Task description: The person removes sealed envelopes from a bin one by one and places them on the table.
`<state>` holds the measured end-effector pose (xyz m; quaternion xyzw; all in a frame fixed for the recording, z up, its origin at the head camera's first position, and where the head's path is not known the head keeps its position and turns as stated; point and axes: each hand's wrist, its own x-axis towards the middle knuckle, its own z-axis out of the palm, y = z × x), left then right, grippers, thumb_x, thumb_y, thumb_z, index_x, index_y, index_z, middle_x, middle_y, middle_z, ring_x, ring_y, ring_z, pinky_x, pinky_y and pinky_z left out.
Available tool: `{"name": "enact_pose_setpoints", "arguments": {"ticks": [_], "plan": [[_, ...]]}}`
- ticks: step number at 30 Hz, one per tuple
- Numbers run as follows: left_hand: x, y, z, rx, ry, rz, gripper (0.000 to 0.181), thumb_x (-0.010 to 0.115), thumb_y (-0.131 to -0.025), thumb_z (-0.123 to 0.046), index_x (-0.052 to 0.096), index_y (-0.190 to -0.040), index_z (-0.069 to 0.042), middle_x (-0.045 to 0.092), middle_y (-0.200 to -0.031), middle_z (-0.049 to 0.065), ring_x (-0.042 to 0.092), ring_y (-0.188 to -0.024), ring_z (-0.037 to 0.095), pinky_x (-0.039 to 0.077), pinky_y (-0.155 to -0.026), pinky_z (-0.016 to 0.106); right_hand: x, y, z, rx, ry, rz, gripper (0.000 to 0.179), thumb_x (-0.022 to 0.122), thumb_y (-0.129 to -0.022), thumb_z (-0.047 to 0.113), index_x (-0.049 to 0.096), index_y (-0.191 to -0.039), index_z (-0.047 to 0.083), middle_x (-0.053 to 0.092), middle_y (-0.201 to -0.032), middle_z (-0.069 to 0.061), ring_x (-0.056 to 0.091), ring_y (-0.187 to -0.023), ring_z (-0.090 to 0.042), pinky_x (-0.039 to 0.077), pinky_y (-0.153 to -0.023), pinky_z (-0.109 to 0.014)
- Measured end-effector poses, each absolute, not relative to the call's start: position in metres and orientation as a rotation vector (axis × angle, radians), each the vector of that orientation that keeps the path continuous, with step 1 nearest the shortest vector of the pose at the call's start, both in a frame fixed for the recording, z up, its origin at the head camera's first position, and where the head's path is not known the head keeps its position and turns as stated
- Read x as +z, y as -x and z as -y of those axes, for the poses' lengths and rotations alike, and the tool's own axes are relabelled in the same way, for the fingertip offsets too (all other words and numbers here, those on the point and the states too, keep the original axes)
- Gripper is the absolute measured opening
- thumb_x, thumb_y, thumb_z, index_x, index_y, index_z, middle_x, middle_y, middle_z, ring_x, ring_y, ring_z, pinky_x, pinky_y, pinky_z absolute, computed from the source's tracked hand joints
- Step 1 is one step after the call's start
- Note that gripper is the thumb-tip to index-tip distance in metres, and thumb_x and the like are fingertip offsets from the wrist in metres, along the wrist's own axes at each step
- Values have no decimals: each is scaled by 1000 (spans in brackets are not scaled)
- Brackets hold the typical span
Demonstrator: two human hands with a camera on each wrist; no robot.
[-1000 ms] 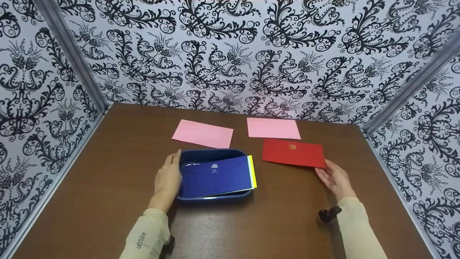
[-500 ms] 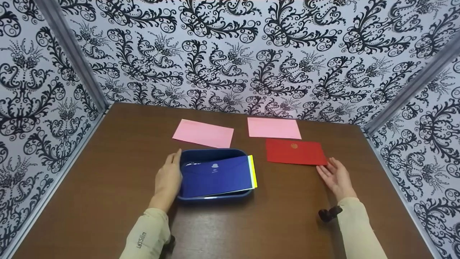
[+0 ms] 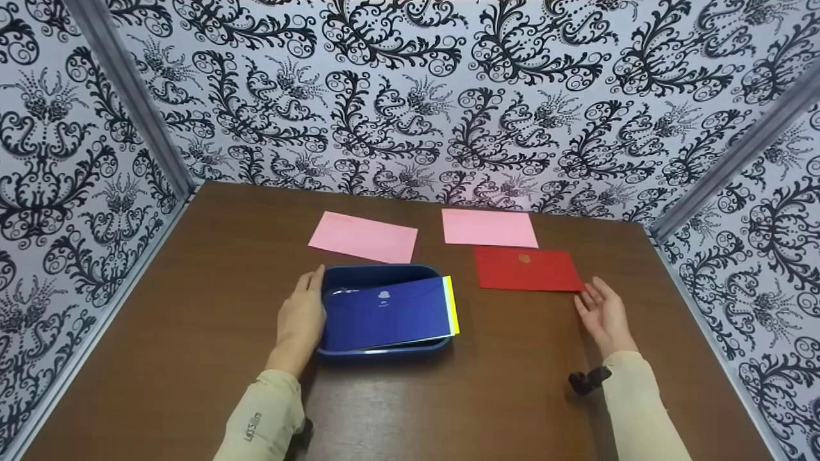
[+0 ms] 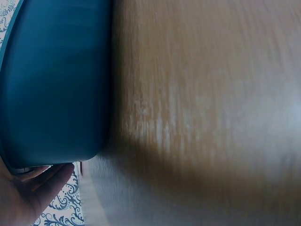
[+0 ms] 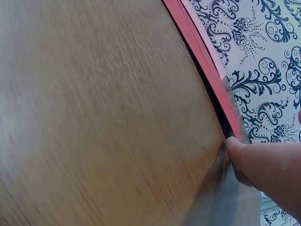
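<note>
Tub (image 3: 391, 353) stood on table (image 3: 474, 410), blue envelope (image 3: 387, 320) jutted over its right rim, left hand (image 3: 301, 320) touched its left end, grip unclear, red envelope (image 3: 525, 270) lay flat, right hand (image 3: 605, 315) slack by that envelope's corner, grasping nothing

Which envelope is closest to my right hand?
The red envelope with the gold emblem: its corner sits by your right hand. Both pink envelopes and the blue one in the tray are farther away.
</note>
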<state>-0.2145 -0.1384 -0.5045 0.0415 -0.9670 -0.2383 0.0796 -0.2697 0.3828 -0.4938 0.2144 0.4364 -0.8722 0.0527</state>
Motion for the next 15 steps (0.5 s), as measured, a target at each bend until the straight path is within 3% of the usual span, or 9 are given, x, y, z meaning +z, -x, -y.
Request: {"name": "enact_pose_setpoints", "arguments": {"ticks": [15], "plan": [[-505, 215, 138, -714, -130, 2897, 59, 47, -96, 1, 40, -153, -10, 51, -144, 19, 67, -87, 45, 56, -82, 56, -493, 265, -384, -2635, -656, -1375, 66, 32, -108, 27, -9, -160, 29, -18, -166, 9, -9, -154, -6, 11, -126, -23]]}}
